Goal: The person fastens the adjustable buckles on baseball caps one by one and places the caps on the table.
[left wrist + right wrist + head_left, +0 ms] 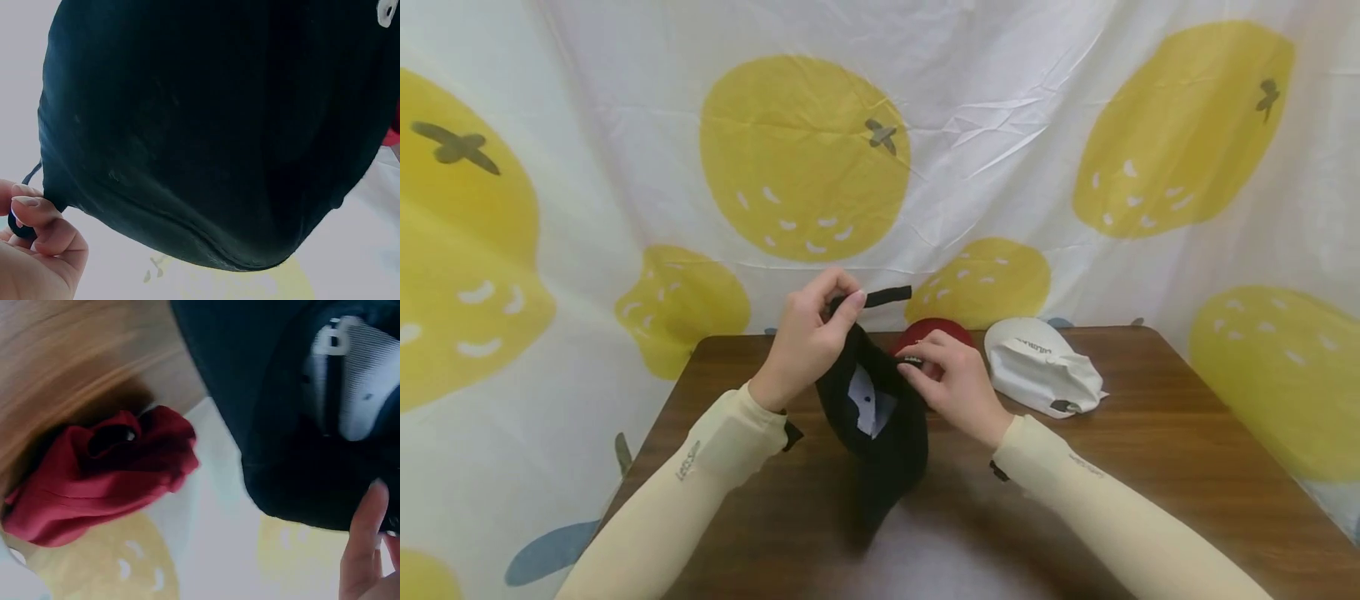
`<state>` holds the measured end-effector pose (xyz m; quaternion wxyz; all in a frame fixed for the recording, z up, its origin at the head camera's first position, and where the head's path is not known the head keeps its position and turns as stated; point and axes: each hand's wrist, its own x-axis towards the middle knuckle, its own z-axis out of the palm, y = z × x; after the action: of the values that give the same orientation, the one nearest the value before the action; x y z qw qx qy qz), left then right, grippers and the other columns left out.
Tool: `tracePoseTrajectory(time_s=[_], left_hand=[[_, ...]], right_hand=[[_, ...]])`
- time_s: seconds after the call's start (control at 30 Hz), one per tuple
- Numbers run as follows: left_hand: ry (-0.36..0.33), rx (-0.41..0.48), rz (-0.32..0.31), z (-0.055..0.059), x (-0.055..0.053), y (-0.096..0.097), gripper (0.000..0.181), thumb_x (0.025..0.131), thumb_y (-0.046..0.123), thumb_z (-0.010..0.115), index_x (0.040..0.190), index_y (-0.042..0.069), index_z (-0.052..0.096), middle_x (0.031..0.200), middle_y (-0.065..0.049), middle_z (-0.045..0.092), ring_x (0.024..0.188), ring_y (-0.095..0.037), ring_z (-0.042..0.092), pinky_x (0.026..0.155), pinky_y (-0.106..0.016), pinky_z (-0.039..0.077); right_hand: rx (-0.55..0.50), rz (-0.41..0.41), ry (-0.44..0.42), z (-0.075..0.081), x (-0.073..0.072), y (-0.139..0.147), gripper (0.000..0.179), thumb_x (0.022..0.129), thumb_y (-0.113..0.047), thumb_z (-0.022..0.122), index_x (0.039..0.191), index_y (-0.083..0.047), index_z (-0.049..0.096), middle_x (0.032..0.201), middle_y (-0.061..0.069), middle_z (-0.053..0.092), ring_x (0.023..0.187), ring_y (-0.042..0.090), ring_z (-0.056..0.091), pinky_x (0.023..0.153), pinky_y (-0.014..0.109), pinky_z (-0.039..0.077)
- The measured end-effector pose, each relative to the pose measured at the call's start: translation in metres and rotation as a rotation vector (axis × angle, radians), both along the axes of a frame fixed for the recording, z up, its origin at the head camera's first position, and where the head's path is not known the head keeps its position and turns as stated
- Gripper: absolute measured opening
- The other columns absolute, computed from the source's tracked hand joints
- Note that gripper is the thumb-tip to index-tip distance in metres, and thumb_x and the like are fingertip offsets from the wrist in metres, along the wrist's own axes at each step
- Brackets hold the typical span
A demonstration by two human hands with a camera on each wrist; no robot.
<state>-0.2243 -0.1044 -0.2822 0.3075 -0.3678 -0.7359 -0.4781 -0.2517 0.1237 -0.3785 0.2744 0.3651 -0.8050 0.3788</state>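
Note:
A black baseball cap [898, 442] is held up over the table, its opening turned toward me and a white inner panel [862, 396] showing inside. My left hand [808, 337] pinches one end of the cap's back strap between thumb and fingers. The loose end of that strap [889, 296] sticks out to the right past the fingertips. On the other side, my right hand [958, 383] pinches the cap's edge, where a small dark piece with pale marks shows at the fingertips. In the left wrist view the crown [187, 137] hides most of the scene beyond.
Behind the right hand lies a red cap [943, 327], partly covered by it. A white cap [1037, 367] rests to its right near the back edge of the brown wooden table [1120, 475]. A white cloth with yellow lemons [805, 158] hangs right behind the table.

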Motion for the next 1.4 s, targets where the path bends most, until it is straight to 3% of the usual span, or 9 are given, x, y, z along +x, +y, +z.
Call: tracePoseTrajectory(time_s=[0.07,0.27,0.33,0.63,0.77,1.0,1.13,1.23,1.4], left_hand=[[0.012,-0.004,0.007,-0.001,-0.001,0.001,0.007,0.098,0.004,0.063,0.094,0.009,0.061,0.077,0.000,0.057,0.056,-0.014,0.042,0.053,-0.029,0.037],[0.046,-0.031,-0.006,-0.002,0.000,0.009,0.006,0.097,0.005,0.064,0.095,0.010,0.062,0.078,0.002,0.058,0.056,-0.015,0.042,0.055,-0.029,0.038],[0.052,-0.044,-0.012,-0.001,0.001,0.012,0.006,0.098,0.006,0.064,0.094,0.010,0.061,0.078,0.002,0.058,0.056,-0.015,0.041,0.055,-0.029,0.038],[0.034,-0.076,-0.035,-0.001,0.003,0.018,0.006,0.099,0.008,0.062,0.094,0.009,0.060,0.077,0.003,0.057,0.052,-0.014,0.040,0.054,-0.030,0.039],[0.030,-0.084,-0.048,-0.001,0.003,0.020,0.006,0.099,0.008,0.062,0.094,0.010,0.060,0.076,0.004,0.056,0.053,-0.013,0.041,0.054,-0.030,0.040],[0.008,-0.081,-0.053,-0.001,0.001,0.018,0.006,0.099,0.006,0.062,0.097,0.011,0.062,0.080,0.000,0.059,0.055,-0.014,0.041,0.056,-0.030,0.041],[-0.013,-0.057,-0.019,-0.001,-0.001,0.015,0.005,0.098,0.005,0.063,0.097,0.010,0.062,0.081,-0.002,0.059,0.058,-0.015,0.042,0.057,-0.030,0.040],[-0.018,-0.031,0.014,-0.002,-0.003,0.013,0.005,0.098,0.002,0.062,0.096,0.007,0.062,0.079,-0.004,0.058,0.058,-0.016,0.042,0.057,-0.029,0.038],[-0.019,0.006,0.058,-0.004,-0.008,0.009,0.003,0.098,-0.001,0.060,0.095,-0.001,0.060,0.080,-0.012,0.058,0.061,-0.019,0.043,0.057,-0.029,0.036]], right_hand=[[0.024,0.019,-0.118,0.004,0.004,-0.002,0.012,0.091,-0.017,0.075,0.102,-0.020,0.075,0.085,-0.009,0.059,0.062,0.006,0.055,0.061,0.026,0.050],[-0.023,0.129,-0.708,0.015,0.012,-0.011,0.009,0.089,-0.011,0.070,0.094,-0.009,0.063,0.076,0.008,0.065,0.061,0.024,0.070,0.062,0.040,0.059],[-0.049,0.169,-0.843,0.015,0.011,-0.013,0.012,0.089,-0.008,0.069,0.095,-0.002,0.061,0.075,0.014,0.064,0.065,0.028,0.071,0.066,0.043,0.060],[-0.087,0.364,-1.145,0.010,0.002,-0.007,0.034,0.086,-0.022,0.080,0.091,0.004,0.059,0.088,0.022,0.065,0.090,0.039,0.071,0.081,0.045,0.058],[-0.086,0.402,-1.182,0.006,0.001,-0.008,0.043,0.082,-0.023,0.085,0.081,0.005,0.053,0.073,0.019,0.059,0.089,0.041,0.070,0.081,0.047,0.058],[-0.031,0.345,-1.012,0.006,0.001,-0.007,0.043,0.085,-0.031,0.083,0.076,0.003,0.058,0.063,0.019,0.054,0.071,0.051,0.063,0.076,0.045,0.059],[-0.070,0.365,-0.948,0.010,-0.001,-0.004,0.033,0.093,-0.026,0.075,0.086,0.004,0.063,0.074,0.022,0.063,0.076,0.047,0.068,0.078,0.043,0.059],[-0.121,0.410,-0.939,0.012,-0.003,-0.002,0.025,0.098,-0.020,0.069,0.096,0.005,0.063,0.086,0.025,0.066,0.087,0.043,0.071,0.079,0.045,0.058],[-0.248,0.455,-0.945,0.013,-0.005,0.000,0.024,0.100,-0.018,0.064,0.103,0.005,0.061,0.093,0.028,0.065,0.090,0.043,0.069,0.081,0.048,0.057]])
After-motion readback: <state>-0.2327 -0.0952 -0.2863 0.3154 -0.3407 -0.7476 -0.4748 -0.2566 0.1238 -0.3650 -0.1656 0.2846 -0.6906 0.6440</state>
